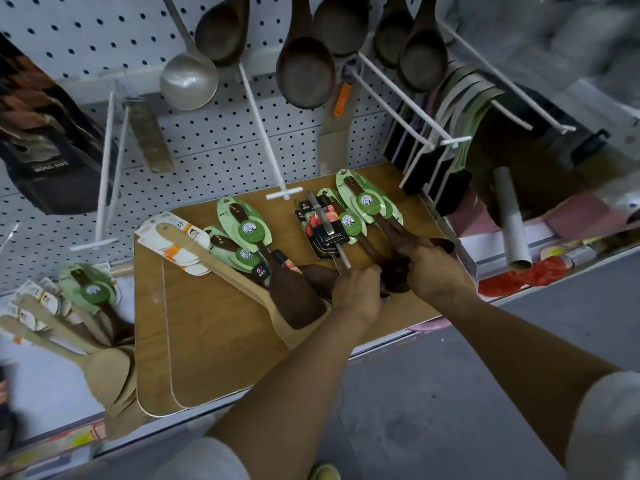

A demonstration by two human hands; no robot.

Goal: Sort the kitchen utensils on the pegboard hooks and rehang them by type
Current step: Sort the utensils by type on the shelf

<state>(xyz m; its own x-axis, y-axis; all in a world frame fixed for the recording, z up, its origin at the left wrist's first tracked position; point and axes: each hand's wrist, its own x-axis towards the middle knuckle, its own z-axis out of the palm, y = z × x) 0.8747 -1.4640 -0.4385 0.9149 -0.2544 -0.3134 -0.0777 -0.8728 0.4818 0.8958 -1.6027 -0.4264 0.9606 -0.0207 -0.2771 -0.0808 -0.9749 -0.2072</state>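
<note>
Overhanging pegboard (214, 140); utensil-strewn wooden board (214, 341)

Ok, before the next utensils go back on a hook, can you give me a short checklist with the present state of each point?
1. Long hook over the board is free: ok, nothing hangs on it.
2. Right hand holds dark spoons with green cards: ok, fingers are curled round their bowl ends.
3. Left hand grip: ok, it pinches utensil ends beside the right hand; which ones, cannot tell.
4. Held group is one type only: cannot tell, the hands cover the ends.
5. Piles on the board are sorted: not ok, a pale spatula lies mixed with the dark spatula.
6. Card holes reachable for hanging: ok, the card tops point toward the pegboard.
</note>
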